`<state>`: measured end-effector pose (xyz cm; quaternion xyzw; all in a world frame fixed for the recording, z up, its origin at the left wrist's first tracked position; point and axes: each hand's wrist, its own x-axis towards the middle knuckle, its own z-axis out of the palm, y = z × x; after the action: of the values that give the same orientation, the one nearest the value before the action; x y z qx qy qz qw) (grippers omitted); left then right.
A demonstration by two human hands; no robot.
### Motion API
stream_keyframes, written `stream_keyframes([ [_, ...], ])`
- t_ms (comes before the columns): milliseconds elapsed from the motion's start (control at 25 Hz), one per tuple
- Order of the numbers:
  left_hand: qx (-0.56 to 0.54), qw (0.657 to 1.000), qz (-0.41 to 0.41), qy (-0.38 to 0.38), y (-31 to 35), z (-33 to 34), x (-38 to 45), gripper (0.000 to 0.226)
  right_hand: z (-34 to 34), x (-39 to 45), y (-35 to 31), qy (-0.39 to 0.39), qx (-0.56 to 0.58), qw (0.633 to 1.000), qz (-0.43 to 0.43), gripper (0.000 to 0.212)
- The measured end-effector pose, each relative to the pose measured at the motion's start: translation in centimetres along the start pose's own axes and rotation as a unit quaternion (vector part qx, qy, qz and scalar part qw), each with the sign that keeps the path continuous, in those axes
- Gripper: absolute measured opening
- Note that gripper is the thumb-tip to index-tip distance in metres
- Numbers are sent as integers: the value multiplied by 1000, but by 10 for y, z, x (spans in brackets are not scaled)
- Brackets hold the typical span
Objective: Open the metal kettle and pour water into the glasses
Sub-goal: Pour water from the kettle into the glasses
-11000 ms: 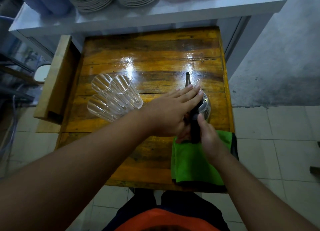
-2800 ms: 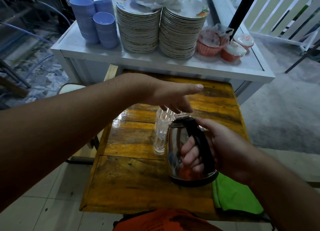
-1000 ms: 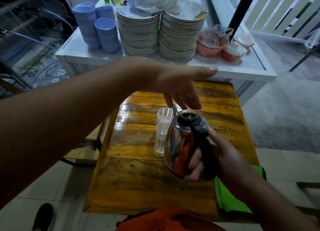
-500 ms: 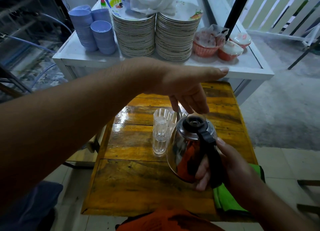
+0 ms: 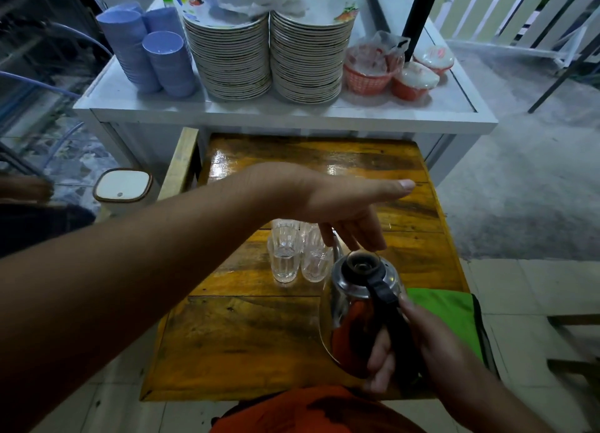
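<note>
The shiny metal kettle [image 5: 349, 306] with a black lid and black handle is held just above the wooden table [image 5: 246, 335], its spout toward the glasses. My right hand [image 5: 435, 345] grips the handle from the near right. My left hand [image 5: 341, 202] reaches across over the kettle, fingers pointing down with the tips at the far edge of the lid, thumb stretched out to the right. A tight cluster of clear glasses [image 5: 285, 257] stands upright just beyond the kettle. The front left glass holds a little water.
A green cloth [image 5: 449, 312] lies on the table's right edge beside the kettle. Behind the table a white cart [image 5: 292, 114] carries two tall plate stacks [image 5: 233, 59], blue bowls [image 5: 156, 55] and red baskets [image 5: 370, 72]. A white stool [image 5: 121, 185] stands at the left.
The kettle has dropped a little lower and nearer to me in my right hand. My left hand has stayed over the lid. More glasses of the cluster show beside the spout.
</note>
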<state>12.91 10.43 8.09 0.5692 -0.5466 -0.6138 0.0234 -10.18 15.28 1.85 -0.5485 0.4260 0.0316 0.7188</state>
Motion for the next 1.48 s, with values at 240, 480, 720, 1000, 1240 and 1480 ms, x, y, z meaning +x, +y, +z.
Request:
stream_keyframes([
  [240,23,1000,-2,3,-5,4,-2,92,6,3,-10,-35,30,998,37,85],
  [480,31,999,-3,13,-15,2,0,89,3,6,-25,-69,61,993,71,83],
  [720,33,999,-1,19,-16,2,-2,87,2,8,-35,-93,88,990,64,70],
  [1000,31,999,-11,28,-15,-1,-1,88,4,6,-45,-107,145,982,59,62],
  [1240,32,999,-8,41,-14,-3,-3,86,4,7,-54,-122,168,976,59,64],
  [1480,41,998,-7,49,-13,-5,-4,86,7,9,-63,-127,184,973,61,64],
])
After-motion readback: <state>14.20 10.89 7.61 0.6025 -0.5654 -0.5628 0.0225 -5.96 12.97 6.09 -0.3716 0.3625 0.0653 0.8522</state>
